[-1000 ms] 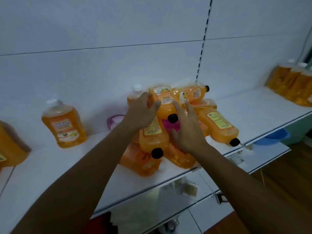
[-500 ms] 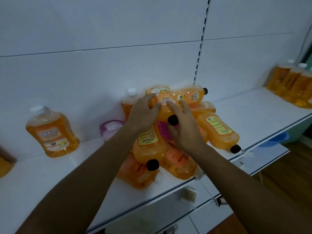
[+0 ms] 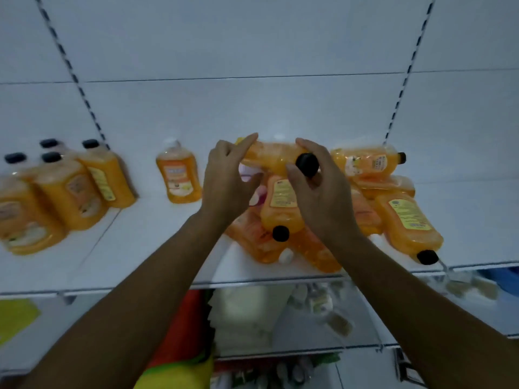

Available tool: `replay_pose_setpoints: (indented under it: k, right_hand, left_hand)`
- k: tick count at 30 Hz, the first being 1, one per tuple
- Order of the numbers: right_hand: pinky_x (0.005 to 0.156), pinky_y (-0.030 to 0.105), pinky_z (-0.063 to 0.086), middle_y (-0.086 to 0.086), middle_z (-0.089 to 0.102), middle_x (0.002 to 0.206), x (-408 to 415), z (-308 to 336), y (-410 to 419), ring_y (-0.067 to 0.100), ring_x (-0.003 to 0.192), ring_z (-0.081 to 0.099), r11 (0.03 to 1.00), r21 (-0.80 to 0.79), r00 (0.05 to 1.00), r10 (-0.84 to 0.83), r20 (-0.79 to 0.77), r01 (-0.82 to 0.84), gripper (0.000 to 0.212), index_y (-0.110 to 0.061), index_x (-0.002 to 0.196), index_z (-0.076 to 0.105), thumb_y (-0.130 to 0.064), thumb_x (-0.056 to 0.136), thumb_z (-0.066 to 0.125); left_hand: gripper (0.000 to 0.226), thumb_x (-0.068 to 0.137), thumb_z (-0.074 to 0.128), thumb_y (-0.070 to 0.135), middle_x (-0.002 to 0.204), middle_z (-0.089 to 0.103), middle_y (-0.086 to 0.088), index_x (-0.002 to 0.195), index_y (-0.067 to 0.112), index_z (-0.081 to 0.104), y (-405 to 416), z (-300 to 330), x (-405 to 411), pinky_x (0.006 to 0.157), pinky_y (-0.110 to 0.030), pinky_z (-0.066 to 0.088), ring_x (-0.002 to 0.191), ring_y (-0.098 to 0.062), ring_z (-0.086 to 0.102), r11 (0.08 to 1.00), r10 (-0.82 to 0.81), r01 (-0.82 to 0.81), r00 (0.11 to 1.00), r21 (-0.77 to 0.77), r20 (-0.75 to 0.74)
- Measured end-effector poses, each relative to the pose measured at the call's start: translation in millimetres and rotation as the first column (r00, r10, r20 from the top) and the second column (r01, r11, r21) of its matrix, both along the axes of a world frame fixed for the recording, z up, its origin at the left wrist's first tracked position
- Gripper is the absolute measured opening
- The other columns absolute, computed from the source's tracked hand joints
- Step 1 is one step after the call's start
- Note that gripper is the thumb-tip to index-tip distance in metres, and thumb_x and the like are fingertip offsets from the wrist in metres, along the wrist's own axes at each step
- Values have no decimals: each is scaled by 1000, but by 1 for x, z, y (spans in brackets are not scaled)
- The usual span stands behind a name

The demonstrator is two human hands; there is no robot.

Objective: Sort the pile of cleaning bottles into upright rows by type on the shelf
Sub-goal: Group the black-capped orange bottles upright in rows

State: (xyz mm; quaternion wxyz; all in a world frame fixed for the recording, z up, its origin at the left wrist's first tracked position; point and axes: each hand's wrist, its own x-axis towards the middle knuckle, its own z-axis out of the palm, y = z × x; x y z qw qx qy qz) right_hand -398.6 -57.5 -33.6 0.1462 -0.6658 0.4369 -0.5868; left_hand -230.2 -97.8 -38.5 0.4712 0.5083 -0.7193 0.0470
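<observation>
A pile of orange cleaning bottles (image 3: 404, 220) lies on its side on the white shelf (image 3: 140, 248), right of centre. Both hands hold one black-capped orange bottle (image 3: 272, 160) sideways just above the pile. My left hand (image 3: 227, 183) grips its base end. My right hand (image 3: 320, 189) grips its neck by the black cap. A white-capped orange bottle (image 3: 179, 175) stands upright alone to the left. Several black-capped bottles (image 3: 70, 186) stand upright in a group at the far left. Something pink (image 3: 252, 175) shows behind my hands.
The shelf's front edge (image 3: 266, 282) runs across the middle of the view. A lower shelf (image 3: 309, 318) holds blurred white and small items. Red and yellow-green goods (image 3: 179, 346) sit below. The white back panel (image 3: 252, 51) has slotted uprights.
Both hands have lifted the top black-capped bottle off the pile and turned it sideways. The view has swung left, bringing the upright black-capped group into sight.
</observation>
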Motion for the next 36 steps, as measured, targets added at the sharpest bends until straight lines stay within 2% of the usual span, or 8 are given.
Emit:
replay_pose_setpoints:
  k: [4, 6, 9, 13, 18, 22, 27, 36]
  right_hand:
    - [75, 12, 49, -20, 60, 100, 51, 2, 13, -8, 89, 60, 976, 60, 977, 205, 52, -208, 24, -25, 118, 56, -34, 95, 58]
    - [72, 12, 47, -23, 59, 91, 86, -3, 18, -7, 82, 59, 959, 67, 961, 274, 43, -276, 17, -28, 110, 56, -33, 94, 59]
    - [69, 14, 47, -16, 63, 90, 142, -12, 26, 0, 81, 61, 907, 102, 912, 409, 25, -409, 17, -33, 107, 52, -33, 93, 62]
    - [81, 22, 54, -13, 61, 108, 216, -21, 29, 7, 97, 63, 816, 172, 823, 566, -46, -552, 48, -27, 124, 49, -29, 83, 75]
    - [89, 38, 55, 1, 61, 124, 305, -40, 9, 16, 109, 61, 828, 151, 815, 559, -153, -540, 58, -21, 134, 47, -27, 84, 74]
    - [87, 43, 54, 2, 60, 123, 361, -48, -14, 19, 110, 59, 846, 159, 823, 532, -197, -509, 57, -21, 134, 49, -29, 82, 72]
    - [89, 48, 53, 4, 53, 130, 401, -50, -34, 25, 115, 55, 888, 161, 839, 460, -290, -431, 54, -21, 137, 47, -28, 87, 67]
    - [99, 40, 46, 7, 44, 136, 406, -56, -45, 23, 124, 45, 908, 147, 869, 417, -264, -391, 54, -19, 140, 45, -22, 90, 65]
  left_hand:
    - [70, 74, 74, 51, 132, 47, -12, 133, 19, 54, 41, -22, 78, 103, -38, 39, 120, -27, 44, 980, 153, -154, 988, 124, 19]
    - [73, 71, 70, 60, 127, 57, -2, 131, 21, 53, 66, -36, 114, 95, -44, 49, 113, -18, 54, 959, 144, -119, 986, 257, -81]
    - [68, 72, 77, 51, 120, 62, 8, 129, 22, 55, 101, -53, 161, 88, -38, 54, 103, -11, 61, 930, 234, -159, 952, 331, -199]
    - [59, 76, 79, 34, 112, 63, 9, 129, 20, 56, 129, -70, 220, 73, -18, 55, 97, -11, 66, 913, 339, -236, 893, 334, -296]
    - [57, 76, 79, 38, 108, 66, 2, 122, 19, 51, 123, -89, 296, 80, -41, 57, 91, -15, 67, 852, 453, -301, 834, 429, -315]
    - [54, 74, 80, 41, 106, 70, 4, 118, 21, 55, 104, -100, 341, 80, -35, 57, 90, -10, 68, 827, 478, -303, 822, 473, -309]
    - [52, 76, 76, 46, 109, 70, 7, 120, 23, 61, 83, -104, 364, 72, -8, 47, 88, -6, 66, 828, 476, -288, 816, 482, -330]
    - [52, 74, 76, 50, 109, 71, 4, 117, 23, 66, 69, -118, 365, 81, -27, 56, 88, -11, 69, 763, 568, -447, 809, 467, -151]
